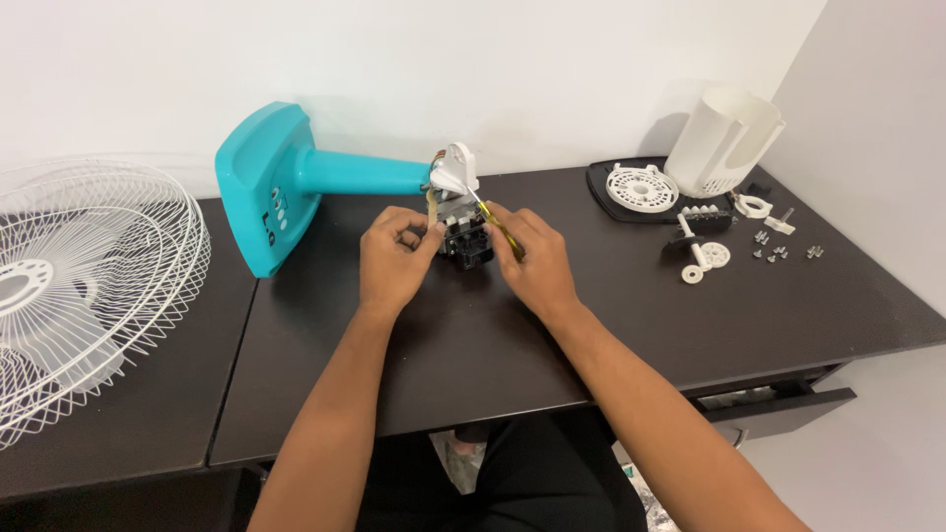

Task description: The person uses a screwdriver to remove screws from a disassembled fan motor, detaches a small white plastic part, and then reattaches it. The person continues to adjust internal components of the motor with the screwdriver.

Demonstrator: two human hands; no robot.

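Motor unit (466,236), dark, at the end of a teal fan stand (296,182) lying on its side on the dark desk (473,345). Left hand (394,258) pinching its left side; right hand (532,258) gripping a yellow-handled screwdriver (496,225) against it. White motor housing (724,138) (tall, open-sided) upright at back right, contents hidden. Screws (778,253) loose nearby.

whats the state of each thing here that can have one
fan stand: on its side, base toward the wall
motor: bare, housing off, on the desk
screwdriver: held, tip at the motor
left hand: gripping the motor
right hand: closed on the screwdriver
fan grille: off the fan, lying on the left
motor cover: removed, upright
screws: loose on the desk
drawer: partly open
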